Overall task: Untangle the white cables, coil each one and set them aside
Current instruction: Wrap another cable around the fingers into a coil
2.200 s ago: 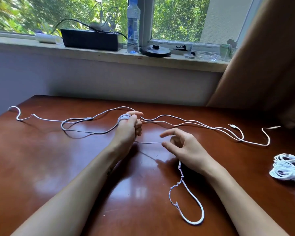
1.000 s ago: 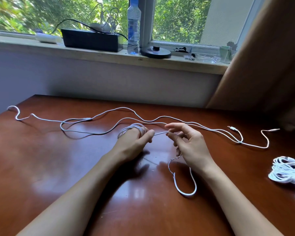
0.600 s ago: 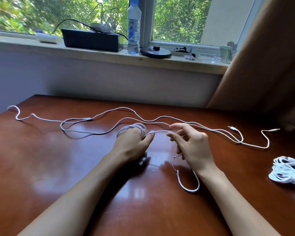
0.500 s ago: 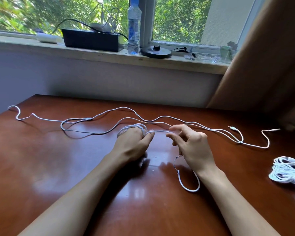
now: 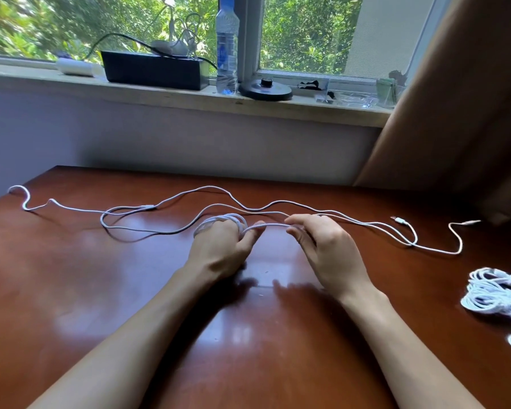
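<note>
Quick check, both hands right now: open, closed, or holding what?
Left hand: closed, white cable wound round its fingers.
Right hand: pinching the same cable.

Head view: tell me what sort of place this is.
Probably a room in a home or office: a wooden table sits below a window sill holding a water bottle, with a brown curtain at right.

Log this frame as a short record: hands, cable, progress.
Left hand: white cable wound in loops round its fingers
Right hand: pinches the strand leading off those loops
Rest of cable: trails loose across the table
Set aside: coiled white bundle at the table's right edge
Stage: coiling, not yet finished
</note>
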### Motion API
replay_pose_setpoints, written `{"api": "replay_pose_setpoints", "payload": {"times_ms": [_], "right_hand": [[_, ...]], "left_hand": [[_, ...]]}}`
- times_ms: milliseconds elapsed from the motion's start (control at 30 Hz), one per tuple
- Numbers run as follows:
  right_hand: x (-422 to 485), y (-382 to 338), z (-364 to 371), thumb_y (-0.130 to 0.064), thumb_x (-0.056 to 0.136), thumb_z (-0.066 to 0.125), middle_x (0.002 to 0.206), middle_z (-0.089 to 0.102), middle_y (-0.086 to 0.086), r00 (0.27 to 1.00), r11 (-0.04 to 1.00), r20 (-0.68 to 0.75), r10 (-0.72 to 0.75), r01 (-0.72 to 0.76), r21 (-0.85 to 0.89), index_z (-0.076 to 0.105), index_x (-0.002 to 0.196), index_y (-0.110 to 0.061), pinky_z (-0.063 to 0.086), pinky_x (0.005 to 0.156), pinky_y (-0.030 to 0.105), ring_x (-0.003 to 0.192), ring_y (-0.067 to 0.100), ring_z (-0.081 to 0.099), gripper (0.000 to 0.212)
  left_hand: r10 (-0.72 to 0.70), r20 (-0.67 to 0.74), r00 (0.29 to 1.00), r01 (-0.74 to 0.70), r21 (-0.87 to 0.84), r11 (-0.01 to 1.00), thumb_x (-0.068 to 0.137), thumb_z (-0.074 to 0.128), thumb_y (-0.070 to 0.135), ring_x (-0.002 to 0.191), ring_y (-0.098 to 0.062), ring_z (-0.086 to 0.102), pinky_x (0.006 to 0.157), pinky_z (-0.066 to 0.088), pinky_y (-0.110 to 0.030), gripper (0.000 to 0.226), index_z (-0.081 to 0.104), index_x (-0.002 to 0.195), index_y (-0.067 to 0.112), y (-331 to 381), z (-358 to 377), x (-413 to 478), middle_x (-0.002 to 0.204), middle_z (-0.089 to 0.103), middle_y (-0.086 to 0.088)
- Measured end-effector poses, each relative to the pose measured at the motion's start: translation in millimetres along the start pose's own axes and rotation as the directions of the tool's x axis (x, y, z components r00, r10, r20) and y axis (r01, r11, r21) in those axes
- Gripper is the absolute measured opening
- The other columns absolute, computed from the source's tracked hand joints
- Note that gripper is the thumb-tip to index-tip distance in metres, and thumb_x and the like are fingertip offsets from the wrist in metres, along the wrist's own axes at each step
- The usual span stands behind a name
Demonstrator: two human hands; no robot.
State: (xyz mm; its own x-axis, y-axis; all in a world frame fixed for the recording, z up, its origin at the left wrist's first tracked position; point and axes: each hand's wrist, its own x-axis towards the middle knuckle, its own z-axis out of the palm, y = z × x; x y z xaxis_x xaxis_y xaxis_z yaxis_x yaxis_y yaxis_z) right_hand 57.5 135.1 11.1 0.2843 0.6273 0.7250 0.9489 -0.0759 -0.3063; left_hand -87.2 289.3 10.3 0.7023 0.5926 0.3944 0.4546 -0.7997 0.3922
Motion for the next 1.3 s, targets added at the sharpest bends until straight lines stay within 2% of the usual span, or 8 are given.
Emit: {"api": "replay_pose_setpoints", "payload": {"times_ms": [100,233,467,667,733,833,1100,1300], "right_hand": [[0,1,-2,-0.028,0.097,0.059,0.106,0.072,-0.006,0.999,1.0,-0.052,0.002,-0.001,0.011,0.069,0.118,-0.018,0.056,0.08,0.036,0.094,0.019,0.069,0.025],[-1,-3,-1,-0.015,0.098,0.064,0.089,0.061,-0.018,0.992,0.976,-0.022,0.125,-0.119,0.18,0.069,0.119,-0.019,0.058,0.057,0.027,0.064,0.007,0.062,0.021],[1,-4,-6,-0.045,0.086,0.073,0.082,0.06,-0.017,0.968,0.977,-0.136,0.21,-0.203,0.066,0.068,0.113,-0.027,0.055,0.069,0.037,0.07,0.009,0.06,0.032],[1,-7,-7,-0.058,0.085,0.068,0.079,0.064,-0.014,0.947,0.966,-0.194,0.258,-0.257,0.03,0.068,0.104,-0.031,0.05,0.066,0.03,0.071,0.01,0.062,0.034],[1,-5,-7,-0.056,0.088,0.066,0.077,0.063,-0.014,0.946,0.961,-0.171,0.276,-0.273,0.041,0.068,0.101,-0.03,0.05,0.066,0.031,0.071,0.011,0.062,0.029],[0,-2,-6,-0.05,0.097,0.058,0.088,0.071,-0.012,0.965,0.97,-0.103,0.242,-0.24,0.034,0.07,0.101,-0.028,0.052,0.069,0.035,0.081,0.016,0.066,0.026],[1,2,0,-0.035,0.098,0.064,0.098,0.073,-0.011,0.988,0.988,-0.035,0.152,-0.152,-0.017,0.074,0.101,-0.026,0.053,0.084,0.04,0.096,0.015,0.064,0.013],[-2,4,1,-0.03,0.1,0.062,0.112,0.073,-0.014,0.978,0.978,0.059,0.199,-0.202,0.046,0.072,0.112,-0.027,0.054,0.088,0.037,0.105,0.011,0.067,0.015]], "left_hand": [[-0.001,-0.06,0.998,0.008,0.11,0.994,0.098,0.041,0.061,0.063,-0.029,0.038,0.061,0.026,-0.036,0.065,0.031,0.055,0.014,6,-8,0,0.053,0.033,0.002],[0.048,-0.045,0.998,-0.044,0.08,0.996,0.101,0.035,0.06,0.065,-0.03,0.039,0.062,0.026,-0.036,0.063,0.031,0.056,0.016,6,-6,-2,0.055,0.033,0.002],[0.187,0.039,0.982,-0.19,0.076,0.979,0.081,0.003,0.069,0.063,-0.028,0.034,0.063,0.022,-0.037,0.063,0.028,0.057,0.017,2,-4,-6,0.056,0.03,0.001],[0.221,0.103,0.97,-0.172,-0.353,0.92,0.097,0.023,0.056,0.063,-0.015,0.054,0.07,0.039,-0.038,0.07,0.058,0.053,0.014,-6,10,-5,0.057,0.053,0.001],[0.188,0.164,0.969,-0.055,-0.594,0.803,0.098,0.03,0.049,0.051,-0.011,0.045,0.06,0.031,-0.031,0.067,0.059,0.05,0.012,1,12,-4,0.047,0.046,0.003],[0.149,0.267,0.952,0.173,-0.872,0.457,0.091,0.031,0.045,0.038,-0.014,0.019,0.046,0.014,-0.026,0.071,0.048,0.053,-0.013,14,10,-4,0.035,0.032,0.0],[0.16,0.35,0.923,0.377,-0.908,-0.183,0.091,0.031,0.044,0.046,-0.012,0.005,0.052,0.001,-0.033,0.06,0.051,0.047,0.008,15,0,2,0.043,0.01,0.004],[0.042,0.309,0.95,0.295,-0.845,-0.446,0.099,0.027,0.034,0.042,-0.014,0.005,0.047,0.012,-0.025,0.058,0.046,0.051,0.01,10,-9,5,0.046,0.009,-0.001]]}}
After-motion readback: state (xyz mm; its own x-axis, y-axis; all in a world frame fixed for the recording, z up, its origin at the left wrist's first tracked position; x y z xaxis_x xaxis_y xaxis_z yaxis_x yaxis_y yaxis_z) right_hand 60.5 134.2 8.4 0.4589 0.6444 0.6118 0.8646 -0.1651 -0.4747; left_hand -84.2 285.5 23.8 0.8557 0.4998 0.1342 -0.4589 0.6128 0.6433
